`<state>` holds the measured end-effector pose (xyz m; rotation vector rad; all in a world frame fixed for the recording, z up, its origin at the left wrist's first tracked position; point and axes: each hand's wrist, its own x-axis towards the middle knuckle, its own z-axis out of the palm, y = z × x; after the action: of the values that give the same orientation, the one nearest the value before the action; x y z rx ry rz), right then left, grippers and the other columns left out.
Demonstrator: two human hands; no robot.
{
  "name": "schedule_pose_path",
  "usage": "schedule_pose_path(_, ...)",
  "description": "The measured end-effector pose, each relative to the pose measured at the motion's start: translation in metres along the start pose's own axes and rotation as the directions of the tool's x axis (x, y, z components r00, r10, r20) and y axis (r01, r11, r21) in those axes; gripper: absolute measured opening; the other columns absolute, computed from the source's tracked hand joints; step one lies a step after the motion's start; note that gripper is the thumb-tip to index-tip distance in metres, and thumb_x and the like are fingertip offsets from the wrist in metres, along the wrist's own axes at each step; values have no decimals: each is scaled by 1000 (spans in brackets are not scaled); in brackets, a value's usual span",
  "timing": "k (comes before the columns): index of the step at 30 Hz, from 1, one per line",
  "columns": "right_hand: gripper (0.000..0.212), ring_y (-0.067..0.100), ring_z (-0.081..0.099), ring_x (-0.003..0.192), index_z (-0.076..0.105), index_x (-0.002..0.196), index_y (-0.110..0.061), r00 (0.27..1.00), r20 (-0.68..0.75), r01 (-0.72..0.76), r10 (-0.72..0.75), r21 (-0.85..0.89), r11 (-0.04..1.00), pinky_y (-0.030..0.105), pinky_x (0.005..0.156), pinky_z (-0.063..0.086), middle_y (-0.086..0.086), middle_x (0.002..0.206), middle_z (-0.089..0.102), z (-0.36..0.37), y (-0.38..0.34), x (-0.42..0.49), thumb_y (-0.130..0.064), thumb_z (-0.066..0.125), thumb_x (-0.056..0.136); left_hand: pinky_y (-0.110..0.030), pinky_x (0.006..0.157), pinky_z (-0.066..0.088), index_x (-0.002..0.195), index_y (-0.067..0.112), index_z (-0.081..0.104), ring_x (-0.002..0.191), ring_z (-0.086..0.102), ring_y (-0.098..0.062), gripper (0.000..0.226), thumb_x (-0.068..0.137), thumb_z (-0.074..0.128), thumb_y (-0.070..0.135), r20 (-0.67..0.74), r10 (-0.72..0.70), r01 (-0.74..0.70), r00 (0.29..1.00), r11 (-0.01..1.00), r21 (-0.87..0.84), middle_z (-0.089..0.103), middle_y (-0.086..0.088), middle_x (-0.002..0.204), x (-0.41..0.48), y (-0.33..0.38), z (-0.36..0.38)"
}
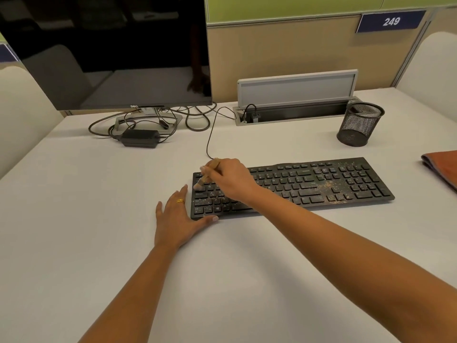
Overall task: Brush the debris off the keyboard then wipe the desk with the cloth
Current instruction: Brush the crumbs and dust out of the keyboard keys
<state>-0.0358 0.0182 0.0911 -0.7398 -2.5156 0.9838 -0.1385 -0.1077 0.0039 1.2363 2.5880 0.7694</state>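
A black keyboard (321, 184) lies on the white desk (99, 206), speckled with brownish debris (329, 185), thickest right of its middle. My right hand (232, 179) is over the keyboard's left end, holding a small wooden-handled brush (206, 175) whose bristles touch the upper-left keys. My left hand (178, 219) lies flat on the desk, fingers spread, thumb pressed against the keyboard's front-left corner. A folded orange cloth (442, 167) lies at the desk's right edge, partly out of frame.
A dark monitor (111, 53) stands at the back left, with tangled cables and a black power adapter (139, 138) under it. A cable box (294, 105) with a raised lid sits at the back. A black mesh pen cup (358, 125) stands beside it.
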Motion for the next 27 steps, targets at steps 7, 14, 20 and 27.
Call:
schedule_pose_path(7, 42, 20, 57, 84, 65, 99, -11, 991, 129, 87, -46, -330, 940, 30, 70, 40, 5, 95, 68, -7, -4, 11, -40, 34, 99, -41, 119, -1, 151, 19, 19, 144, 21, -11, 122, 52, 56, 82, -2, 0, 0, 1000, 1000, -3, 29, 4, 155, 0, -1, 0)
schedule_pose_path(14, 38, 13, 57, 82, 67, 98, -13, 994, 107, 33, -22, -96, 995, 27, 69, 36, -4, 90, 69, -3, -7, 12, -39, 39, 99, -41, 119, 0, 151, 20, 19, 144, 21, -10, 125, 49, 54, 84, -3, -2, 2, 1000, 1000, -13, 28, 5, 155, 1, -2, 0)
schedule_pose_path(20, 38, 13, 57, 77, 62, 80, -19, 988, 150, 69, -46, -154, 986, 28, 69, 39, 1, 88, 72, 2, -13, 11, -37, 36, 100, -41, 119, 0, 152, 20, 16, 143, 22, -11, 127, 48, 54, 85, 2, -9, 9, 1000, 999, -32, 29, 5, 154, 1, -2, 0)
schedule_pose_path(27, 41, 15, 60, 81, 66, 82, -17, 993, 110, 56, -38, -169, 984, 31, 72, 43, -1, 87, 71, 10, -13, 15, -38, 36, 100, -42, 119, 1, 151, 22, 20, 143, 22, -8, 127, 46, 52, 87, -3, 0, -1, 1000, 999, -32, 28, 8, 155, 2, -3, 0)
